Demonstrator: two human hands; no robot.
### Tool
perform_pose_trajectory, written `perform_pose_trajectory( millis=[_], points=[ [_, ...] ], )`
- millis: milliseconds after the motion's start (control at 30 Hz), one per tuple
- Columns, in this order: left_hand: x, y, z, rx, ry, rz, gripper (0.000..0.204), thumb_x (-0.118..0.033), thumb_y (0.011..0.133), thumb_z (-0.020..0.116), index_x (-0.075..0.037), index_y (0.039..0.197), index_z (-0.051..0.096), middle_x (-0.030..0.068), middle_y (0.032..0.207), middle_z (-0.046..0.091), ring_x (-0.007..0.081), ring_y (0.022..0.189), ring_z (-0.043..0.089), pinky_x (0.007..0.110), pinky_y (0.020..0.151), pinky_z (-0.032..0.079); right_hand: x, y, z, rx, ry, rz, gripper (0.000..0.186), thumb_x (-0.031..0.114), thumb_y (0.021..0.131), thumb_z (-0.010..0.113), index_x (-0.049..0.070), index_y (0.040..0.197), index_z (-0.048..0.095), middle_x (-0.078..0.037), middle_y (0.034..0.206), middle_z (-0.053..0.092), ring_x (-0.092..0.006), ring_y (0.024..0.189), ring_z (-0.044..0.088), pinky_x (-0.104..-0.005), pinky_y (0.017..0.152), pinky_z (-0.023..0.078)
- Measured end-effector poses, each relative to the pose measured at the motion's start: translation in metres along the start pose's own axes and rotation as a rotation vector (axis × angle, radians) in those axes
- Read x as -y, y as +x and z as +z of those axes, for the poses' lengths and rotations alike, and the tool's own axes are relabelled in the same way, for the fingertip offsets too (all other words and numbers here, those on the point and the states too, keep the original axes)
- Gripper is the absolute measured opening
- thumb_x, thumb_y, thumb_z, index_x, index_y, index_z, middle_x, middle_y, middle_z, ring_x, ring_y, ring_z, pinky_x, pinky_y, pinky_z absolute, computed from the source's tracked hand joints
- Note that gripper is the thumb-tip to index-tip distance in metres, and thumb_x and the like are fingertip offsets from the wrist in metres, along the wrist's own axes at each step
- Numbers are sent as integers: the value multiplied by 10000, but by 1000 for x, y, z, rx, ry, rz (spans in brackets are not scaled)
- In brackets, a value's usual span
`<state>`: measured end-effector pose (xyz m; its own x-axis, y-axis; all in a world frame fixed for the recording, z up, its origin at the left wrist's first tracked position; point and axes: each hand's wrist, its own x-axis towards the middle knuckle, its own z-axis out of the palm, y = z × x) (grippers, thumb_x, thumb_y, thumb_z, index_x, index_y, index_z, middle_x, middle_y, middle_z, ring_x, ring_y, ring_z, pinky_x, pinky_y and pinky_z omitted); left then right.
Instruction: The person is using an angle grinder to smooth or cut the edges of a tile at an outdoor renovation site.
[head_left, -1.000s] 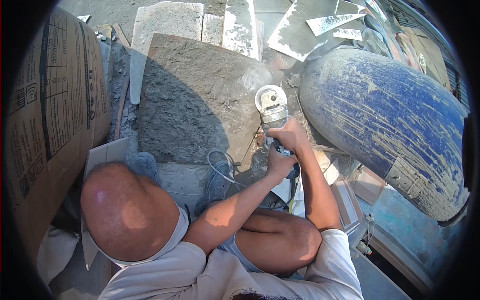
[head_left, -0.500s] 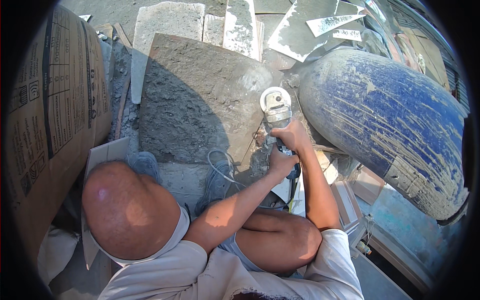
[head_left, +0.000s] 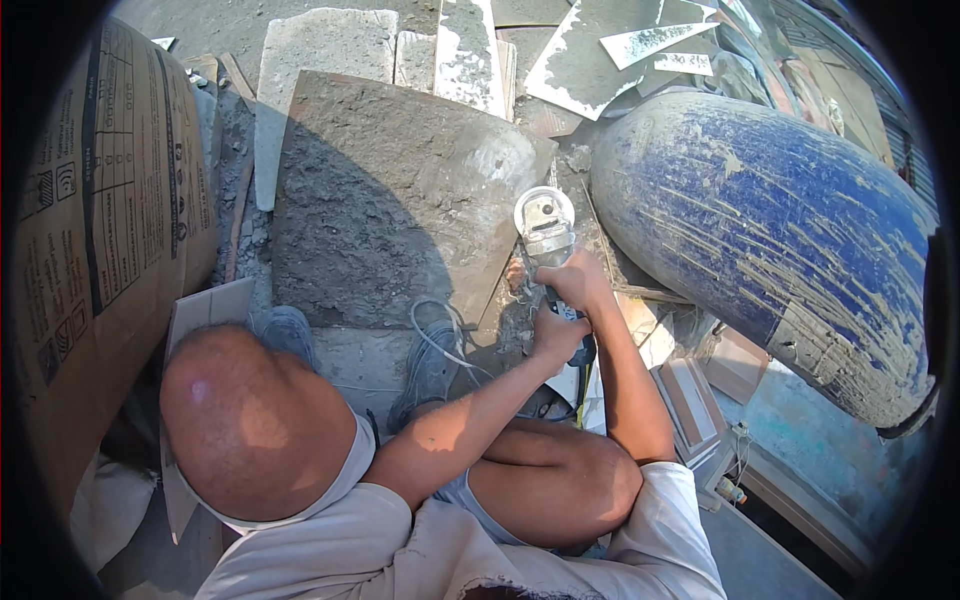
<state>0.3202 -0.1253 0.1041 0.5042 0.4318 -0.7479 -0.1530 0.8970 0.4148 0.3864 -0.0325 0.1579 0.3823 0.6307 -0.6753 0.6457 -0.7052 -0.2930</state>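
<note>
Both of my hands are wrapped round an angle grinder (head_left: 548,237), whose pale round guard and disc point away from me. My right hand (head_left: 577,280) grips its body just behind the metal head. Lower down, my left hand (head_left: 558,334) closes on the dark rear part. The grinder's head is over the right edge of a large, rough grey slab (head_left: 400,170) lying in front of my feet. Whether the disc touches the slab I cannot tell. A pale cord (head_left: 425,302) loops beside my right shoe.
At the right lies a big blue drum (head_left: 760,240) smeared with dried cement. A brown printed paper sack (head_left: 120,200) stands at the left. Behind the slab are a pale stone block (head_left: 325,50) and broken tile pieces (head_left: 570,65). Stacked tiles (head_left: 690,400) rest near my right knee.
The grinder and both hands have shifted slightly toward me, still in the same grip. The whole view has moved a little as well.
</note>
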Motion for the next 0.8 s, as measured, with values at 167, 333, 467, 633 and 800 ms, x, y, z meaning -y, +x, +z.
perform_pose_trajectory(
  millis=[167, 333, 467, 633, 800],
  points=[
    [-13, -6, -4, -31, -36, 150, 631, -105, 707, 817, -10, 1251, 513, 84, 1091, 647, 197, 973, 640, 338, 818, 511, 7, 5, 5, 31, 69, -59, 464, 258, 643, 795, 10, 1022, 697, -205, 947, 715, -309, 883, 693, -377, 818, 522],
    [2, 13, -18, -40, -155, 24, 749, -148, 676, 838, -23, 1298, 440, 124, 1176, 621, 224, 1063, 631, 355, 903, 499, 33, 15, 14, 33, -214, -3, 486, 248, 645, 768, -14, 1044, 676, -229, 948, 706, -306, 887, 699, -377, 813, 527],
    [1, 8, -7, -8, -115, 64, 579, -85, 715, 817, 10, 1210, 533, 88, 1082, 648, 174, 975, 634, 338, 810, 510, -14, 23, 17, 71, -70, -46, 501, 287, 640, 816, -17, 1018, 690, -200, 898, 712, -278, 834, 689, -365, 791, 527],
    [5, -3, -2, -44, -121, 97, 599, -90, 711, 826, 13, 1218, 525, 94, 1119, 637, 181, 1008, 626, 335, 836, 503, -27, 16, 20, 65, 3, -47, 470, 249, 643, 793, -22, 1013, 689, -227, 921, 710, -319, 842, 695, -383, 808, 528],
    [-3, 5, -17, 19, -180, -5, 687, -134, 690, 820, -16, 1271, 474, 126, 1170, 624, 231, 1075, 622, 366, 928, 480, 42, 7, 7, 135, -163, 43, 464, 237, 641, 779, -23, 1015, 687, -222, 932, 712, -310, 857, 694, -378, 806, 528]
  ],
)
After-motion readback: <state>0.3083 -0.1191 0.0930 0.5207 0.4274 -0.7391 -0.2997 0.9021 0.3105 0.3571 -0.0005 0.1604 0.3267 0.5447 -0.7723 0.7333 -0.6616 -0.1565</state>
